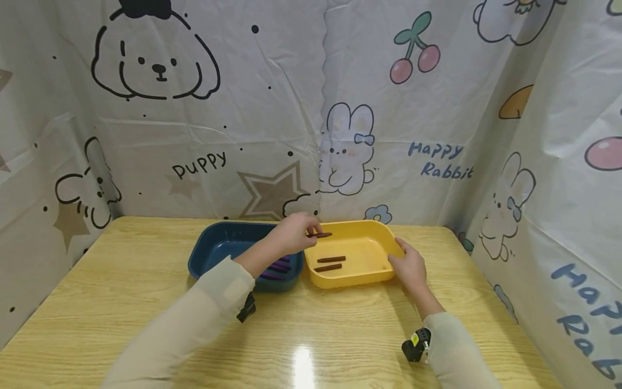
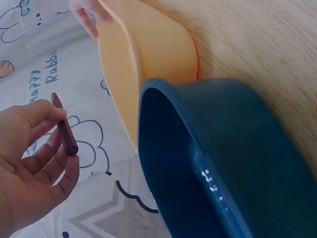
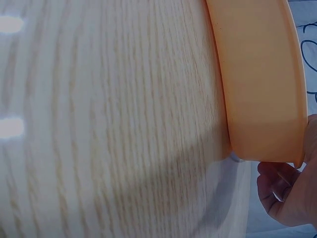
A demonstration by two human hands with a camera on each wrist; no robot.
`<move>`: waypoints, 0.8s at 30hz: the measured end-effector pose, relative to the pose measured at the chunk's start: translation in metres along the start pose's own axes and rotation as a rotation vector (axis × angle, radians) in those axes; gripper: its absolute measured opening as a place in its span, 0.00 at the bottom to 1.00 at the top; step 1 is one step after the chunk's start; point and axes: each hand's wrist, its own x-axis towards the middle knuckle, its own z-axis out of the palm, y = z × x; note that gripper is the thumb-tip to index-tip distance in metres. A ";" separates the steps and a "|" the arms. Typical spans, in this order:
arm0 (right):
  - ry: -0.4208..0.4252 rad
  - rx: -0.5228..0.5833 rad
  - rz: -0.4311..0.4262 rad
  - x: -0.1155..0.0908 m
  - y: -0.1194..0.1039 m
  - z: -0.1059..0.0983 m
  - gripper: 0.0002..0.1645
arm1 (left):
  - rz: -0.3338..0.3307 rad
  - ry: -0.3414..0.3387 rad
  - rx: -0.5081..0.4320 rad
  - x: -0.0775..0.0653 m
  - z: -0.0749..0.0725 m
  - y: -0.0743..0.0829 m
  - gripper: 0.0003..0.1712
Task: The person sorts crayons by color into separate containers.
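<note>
My left hand [image 1: 293, 231] pinches a dark brown crayon [image 2: 67, 131] between thumb and fingers, above the left end of the yellow tray [image 1: 362, 277]. In the left wrist view its pointed end is up by the thumb and its flat end by the fingers. Two more brown crayons [image 1: 331, 259] lie inside that tray, near its left side. Several purple crayons [image 1: 274, 273] lie in the dark blue tray [image 1: 194, 259], partly hidden by my left forearm. At the yellow tray's right end, my right hand [image 1: 410, 265] grips the rim, thumb on the inner side.
Both trays stand side by side towards the back of a wood-grain table [image 1: 335, 335]. A printed cloth [image 1: 272, 119] with cartoon animals hangs behind the table and along its sides. Small black cameras [image 1: 414, 348] are strapped at both wrists.
</note>
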 end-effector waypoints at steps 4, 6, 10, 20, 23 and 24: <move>-0.006 0.000 0.002 -0.001 -0.001 0.000 0.35 | -0.010 -0.012 0.012 0.005 0.003 -0.002 0.10; -0.003 -0.005 0.000 -0.001 -0.001 0.000 0.35 | -0.006 -0.017 0.019 0.007 0.004 -0.003 0.11; 0.009 -0.030 -0.018 0.000 0.000 0.000 0.35 | 0.006 -0.027 0.009 0.011 0.006 -0.006 0.11; 0.003 -0.029 -0.013 0.000 0.000 0.000 0.36 | 0.009 -0.019 -0.044 0.022 0.014 -0.010 0.10; 0.002 -0.016 -0.005 0.000 -0.001 0.000 0.36 | 0.014 -0.021 -0.061 0.026 0.019 -0.011 0.10; 0.002 -0.013 -0.002 0.000 -0.001 0.000 0.36 | 0.015 -0.021 -0.064 0.027 0.021 -0.011 0.11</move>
